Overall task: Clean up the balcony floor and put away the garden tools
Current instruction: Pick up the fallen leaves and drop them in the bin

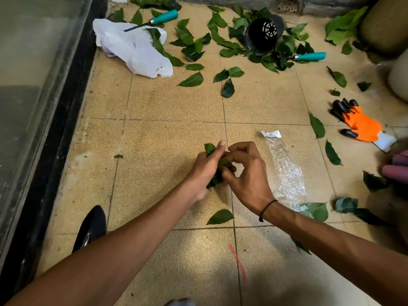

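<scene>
A: How are the leaves (217, 171) held?

B: A bunch is gripped in the left hand (204, 171) above the floor (167, 138); the right hand (245, 173) pinches at it.

A: What is advised?

B: The bunch should be packed tight before more is gathered, then carried to the bag (134, 48) far ahead, by the tool (154, 19).

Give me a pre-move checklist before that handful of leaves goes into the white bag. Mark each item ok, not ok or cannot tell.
1. Leaf bunch held: ok, left hand grips it and right hand pinches it.
2. White plastic bag within sight: ok, lying far left on the floor.
3. Bag mouth open: cannot tell, it lies crumpled.
4. Bag free of tools: not ok, a teal-handled tool rests on it.
5. Floor cleared: not ok, a loose leaf lies near the wrists.
</scene>
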